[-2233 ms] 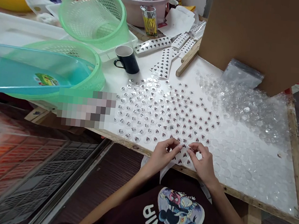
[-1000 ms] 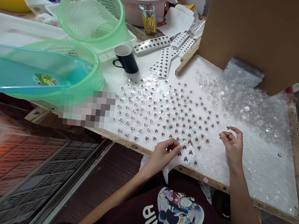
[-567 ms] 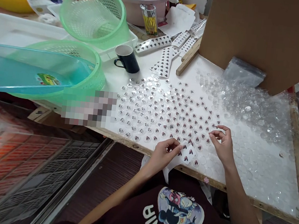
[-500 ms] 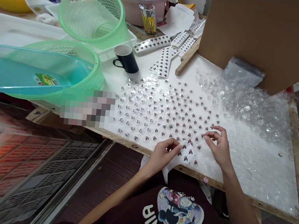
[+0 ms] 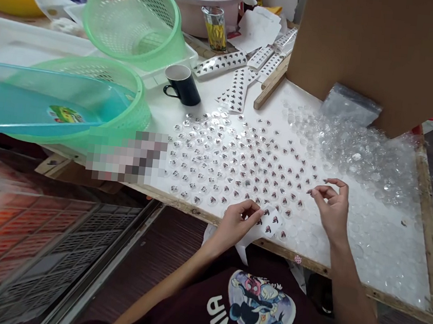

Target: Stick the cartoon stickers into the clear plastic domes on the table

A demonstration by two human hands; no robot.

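Note:
My left hand (image 5: 239, 221) is closed in a pinch on the edge of a white sticker sheet (image 5: 270, 222) with small dark cartoon figures, at the front edge of the table. To its right, my right hand (image 5: 333, 208) hovers over the table with thumb and index finger pinched. A small dark sticker (image 5: 309, 192) shows at those fingertips. Between and beyond the hands lie rows of clear round discs (image 5: 254, 168) bearing the same dark figures. Plain clear discs (image 5: 356, 228) cover the table under and right of my right hand.
A heap of clear discs (image 5: 379, 161) lies at the right by a cardboard sheet (image 5: 379, 50). More sticker strips (image 5: 239, 89), a dark mug (image 5: 187, 91) and a wooden bar (image 5: 271, 89) are farther back. Green baskets (image 5: 170, 49) stand left. A blurred-out patch covers the left table edge.
My right hand has left the sheet beside my left hand and moved right. It dipped left towards the printed discs, then drew back right. My left hand has kept its grip on the sheet.

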